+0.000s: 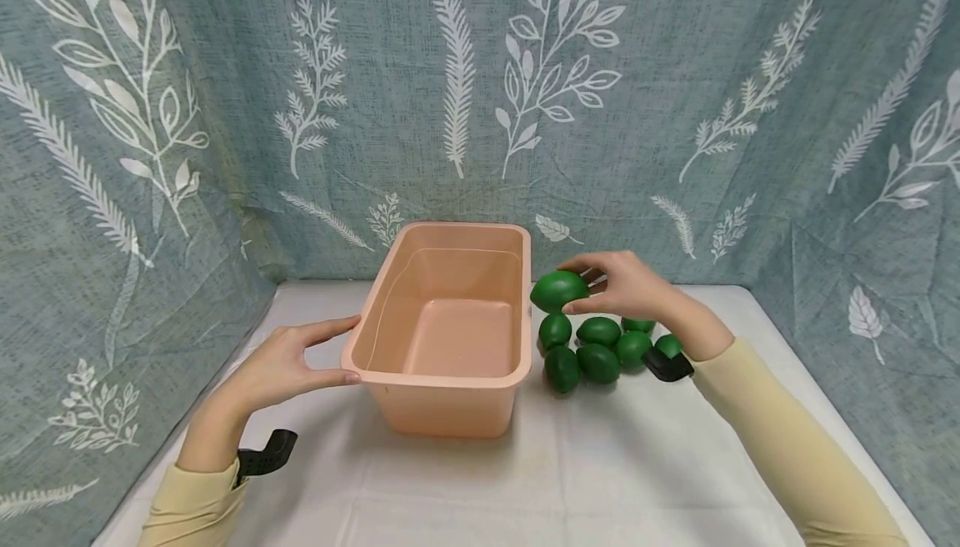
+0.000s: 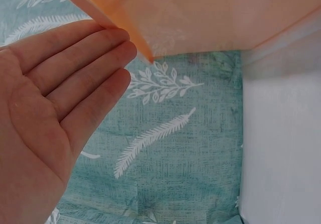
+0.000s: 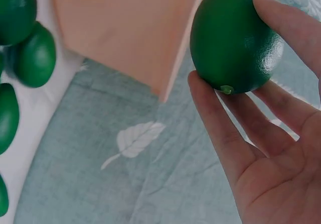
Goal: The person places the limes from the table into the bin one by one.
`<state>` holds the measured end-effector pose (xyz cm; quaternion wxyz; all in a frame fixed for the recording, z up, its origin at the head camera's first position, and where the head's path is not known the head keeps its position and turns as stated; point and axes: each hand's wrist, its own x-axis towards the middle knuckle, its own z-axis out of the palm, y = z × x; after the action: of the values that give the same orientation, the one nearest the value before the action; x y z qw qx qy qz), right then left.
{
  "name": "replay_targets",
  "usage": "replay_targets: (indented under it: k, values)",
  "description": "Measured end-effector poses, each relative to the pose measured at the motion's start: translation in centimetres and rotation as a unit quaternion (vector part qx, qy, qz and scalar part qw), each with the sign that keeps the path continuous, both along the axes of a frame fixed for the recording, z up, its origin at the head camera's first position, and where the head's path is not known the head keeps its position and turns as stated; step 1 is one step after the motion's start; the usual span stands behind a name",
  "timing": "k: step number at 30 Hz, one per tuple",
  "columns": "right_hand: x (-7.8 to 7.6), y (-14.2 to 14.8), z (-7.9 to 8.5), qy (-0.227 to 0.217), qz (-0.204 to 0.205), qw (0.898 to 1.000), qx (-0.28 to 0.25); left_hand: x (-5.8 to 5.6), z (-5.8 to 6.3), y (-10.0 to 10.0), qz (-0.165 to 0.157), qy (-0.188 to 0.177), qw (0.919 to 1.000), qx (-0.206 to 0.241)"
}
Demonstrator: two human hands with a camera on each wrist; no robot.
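Observation:
A peach-coloured plastic basin stands on the white table, its inside bare. My left hand is at its left side, fingertips and thumb touching the rim near the front left corner. In the left wrist view the fingers lie nearly straight against the basin's outer edge. My right hand holds a glossy green lime between thumb and fingertips, raised beside the basin's right rim. In the right wrist view a small stem nub shows on the held lime.
Several more green limes lie grouped on the white table right of the basin, partly under my right hand and wrist. A blue-green cloth with white leaf patterns hangs behind and at both sides.

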<state>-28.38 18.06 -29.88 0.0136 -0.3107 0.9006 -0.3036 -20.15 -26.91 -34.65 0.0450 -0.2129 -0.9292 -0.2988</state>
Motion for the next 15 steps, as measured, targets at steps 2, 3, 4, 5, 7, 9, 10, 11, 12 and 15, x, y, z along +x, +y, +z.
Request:
replay_targets:
  k: [2, 3, 4, 5, 7, 9, 10, 11, 12, 15]
  values:
    - [-0.1, -0.6, 0.5, -0.006, 0.006, 1.0, 0.004, 0.0, 0.0, 0.0, 0.001, 0.001, 1.0, -0.001]
    - [-0.1, -0.9, 0.7, -0.009, 0.01, 1.0, 0.006, 0.0, 0.1, 0.0, 0.001, 0.001, 1.0, -0.001]
    - [-0.2, -1.2, 0.9, -0.013, 0.014, 1.0, 0.007, 0.0, 0.1, 0.0, 0.0, 0.0, 1.0, 0.0]
    - [-0.3, -1.5, 1.2, -0.017, 0.017, 1.0, 0.01, 0.0, 0.1, 0.0, 0.0, -0.001, 1.0, 0.0]
    - [-0.5, -2.2, 1.7, -0.018, 0.027, 0.999, 0.016, 0.1, 0.1, 0.0, 0.0, -0.001, 1.0, 0.0]
    - [-0.8, -3.0, 2.1, -0.018, 0.034, 0.999, 0.023, 0.1, 0.1, 0.0, 0.0, -0.002, 1.0, 0.0]
    - [-0.9, -3.3, 2.3, -0.019, 0.038, 0.999, 0.026, 0.1, 0.1, 0.0, 0.0, -0.002, 1.0, -0.001]
    - [-1.1, -3.7, 2.5, -0.019, 0.042, 0.999, 0.029, 0.1, 0.1, 0.0, 0.001, -0.001, 1.0, -0.002]
    - [-1.2, -4.1, 2.6, -0.021, 0.045, 0.998, 0.033, 0.1, 0.1, 0.1, 0.001, -0.001, 1.0, -0.003]
    - [-1.5, -5.2, 3.0, -0.028, 0.054, 0.997, 0.046, 0.2, 0.2, 0.1, 0.003, -0.002, 1.0, -0.004]
